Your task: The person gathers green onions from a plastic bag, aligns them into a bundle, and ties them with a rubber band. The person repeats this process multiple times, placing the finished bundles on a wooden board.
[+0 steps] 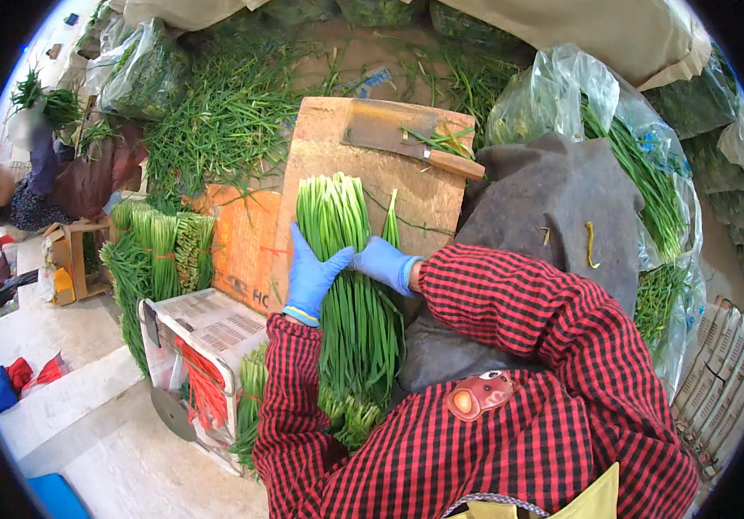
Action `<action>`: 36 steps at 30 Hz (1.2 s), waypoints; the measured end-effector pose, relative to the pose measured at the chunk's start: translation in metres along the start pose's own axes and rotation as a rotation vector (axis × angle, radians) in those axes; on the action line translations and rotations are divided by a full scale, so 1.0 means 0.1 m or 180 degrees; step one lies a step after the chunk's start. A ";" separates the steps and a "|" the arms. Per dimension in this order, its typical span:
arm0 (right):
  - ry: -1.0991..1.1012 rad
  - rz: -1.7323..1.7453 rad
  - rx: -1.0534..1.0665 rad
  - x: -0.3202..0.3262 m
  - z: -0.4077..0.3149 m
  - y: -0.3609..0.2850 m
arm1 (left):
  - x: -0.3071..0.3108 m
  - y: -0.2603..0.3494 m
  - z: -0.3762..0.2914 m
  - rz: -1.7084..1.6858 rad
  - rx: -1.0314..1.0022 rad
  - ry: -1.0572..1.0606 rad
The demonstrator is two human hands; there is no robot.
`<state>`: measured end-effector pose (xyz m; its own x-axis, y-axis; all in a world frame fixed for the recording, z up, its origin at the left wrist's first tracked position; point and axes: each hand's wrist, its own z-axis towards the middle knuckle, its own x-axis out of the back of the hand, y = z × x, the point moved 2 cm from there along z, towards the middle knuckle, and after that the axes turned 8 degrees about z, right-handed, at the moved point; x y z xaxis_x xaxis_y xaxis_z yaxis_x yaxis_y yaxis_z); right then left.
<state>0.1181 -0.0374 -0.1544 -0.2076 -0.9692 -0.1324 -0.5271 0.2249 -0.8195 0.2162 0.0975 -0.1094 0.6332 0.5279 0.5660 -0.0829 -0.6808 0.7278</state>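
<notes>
A thick bundle of garlic chives (336,227) lies on the wooden board (433,211), pale stem ends away from me and green leaves hanging toward my lap. My left hand (312,276), in a blue glove, grips its left side with the thumb across the top. Against its right side, my right hand (382,263), also gloved, presses on the stalks with curled fingers partly hidden. Both thumbs meet over the bundle. Left of my left hand, a red tie end (276,250) sticks out. A few loose chive stalks (391,220) rest beside the bundle.
A cleaver (391,126) lies across the board's far end. Tied chive bundles (164,243) stand left, near a plastic crate (216,311) with red ties (203,383). Loose trimmings (229,110) cover the ground. A plastic bag of chives (638,168) stands right; another person (41,168) sits far left.
</notes>
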 end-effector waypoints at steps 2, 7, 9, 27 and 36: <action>-0.0164 -0.0453 0.0268 -0.03 0.07 0.02 | -0.04 0.02 0.02 -0.0092 -0.0067 -0.0009; -0.0892 -0.1464 0.0567 -0.01 0.05 -0.10 | -0.12 0.12 0.01 0.1116 0.0284 0.0407; -0.0923 -0.1371 0.0468 0.08 -0.01 -0.19 | -0.16 0.16 0.00 0.1034 0.0329 0.0500; 0.0036 -0.2317 0.0204 0.60 -0.33 -0.83 | -0.41 0.51 -0.14 0.2383 0.0702 0.1444; 0.0720 -0.1616 0.0753 0.66 0.33 -0.85 | -0.45 0.56 -0.17 0.2436 0.0673 0.1565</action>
<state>0.1762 -0.1240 -0.1117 -0.1618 -0.8982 0.4086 -0.4141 -0.3140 -0.8543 0.1697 0.0440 -0.0877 0.0632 0.0203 0.9978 -0.1706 -0.9849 0.0308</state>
